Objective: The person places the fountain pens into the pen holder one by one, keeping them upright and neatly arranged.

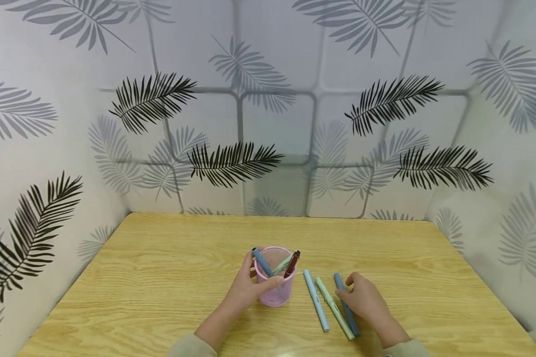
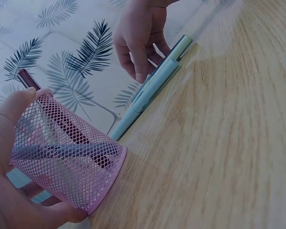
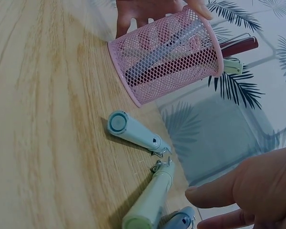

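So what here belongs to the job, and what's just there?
Likely the job: pink mesh cup; left hand, gripping it; three pens inside it; light blue pen; light green pen; dark blue pen; right hand.
Just surroundings: wooden table; leaf-patterned walls.

In the head view the left hand (image 1: 243, 288) sits near 6 o'clock, at the end of a left forearm (image 1: 220, 320) slanting up between 1 and 2 o'clock. Its fingers (image 2: 62, 214) curl round in a grip — the thumb (image 1: 270, 285) reaches towards 2 o'clock, opposite them. The right hand (image 1: 365, 300) lies between 4 and 5 o'clock, back uppermost, its right forearm (image 1: 388, 329) slanting up towards 11. Its thumb and the finger beside it stand apart — in the right wrist view the thumb points towards 9 o'clock.
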The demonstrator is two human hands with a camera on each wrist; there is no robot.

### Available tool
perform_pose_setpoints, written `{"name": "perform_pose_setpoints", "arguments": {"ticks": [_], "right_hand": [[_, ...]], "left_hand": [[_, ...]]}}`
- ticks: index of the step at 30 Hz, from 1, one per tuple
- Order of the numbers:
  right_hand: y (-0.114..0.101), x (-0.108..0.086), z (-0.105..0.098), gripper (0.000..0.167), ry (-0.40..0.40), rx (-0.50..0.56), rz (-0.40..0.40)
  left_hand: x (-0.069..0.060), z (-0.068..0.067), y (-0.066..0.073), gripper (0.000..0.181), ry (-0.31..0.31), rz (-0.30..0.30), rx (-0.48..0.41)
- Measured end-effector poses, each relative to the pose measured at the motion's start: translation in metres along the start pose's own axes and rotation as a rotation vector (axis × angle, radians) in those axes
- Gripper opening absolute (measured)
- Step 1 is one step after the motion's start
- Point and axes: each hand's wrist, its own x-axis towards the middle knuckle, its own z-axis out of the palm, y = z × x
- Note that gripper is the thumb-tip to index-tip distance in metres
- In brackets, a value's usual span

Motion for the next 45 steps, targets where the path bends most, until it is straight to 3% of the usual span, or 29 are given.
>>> {"name": "perform_pose_setpoints", "arguments": {"ticks": [17, 26, 34, 36, 39, 45], "right_hand": [[-0.004, 0.004, 0.004, 0.024, -0.010, -0.062, 0.021], [-0.005, 0.005, 0.005, 0.013, -0.036, -0.036, 0.032], [-0.003, 0.005, 0.003, 0.010, -0.013, -0.009, 0.036], [-0.003, 0.005, 0.001, 0.010, -0.001, -0.005, 0.030], [-0.003, 0.005, -0.001, 0.013, 0.015, 0.006, 0.020], [-0.006, 0.004, -0.007, 0.021, 0.036, 0.029, 0.014]], "left_hand": [[0.000, 0.000, 0.002, 0.080, 0.011, -0.019, 0.005], [-0.001, 0.001, 0.004, 0.083, 0.017, -0.025, 0.007], [0.016, 0.000, -0.030, 0.085, 0.033, -0.032, 0.007], [0.016, -0.001, -0.032, 0.085, 0.032, -0.031, 0.009], [0.015, -0.001, -0.029, 0.085, 0.025, -0.029, 0.004], [0.004, 0.000, -0.006, 0.085, 0.017, -0.020, -0.007]]}}
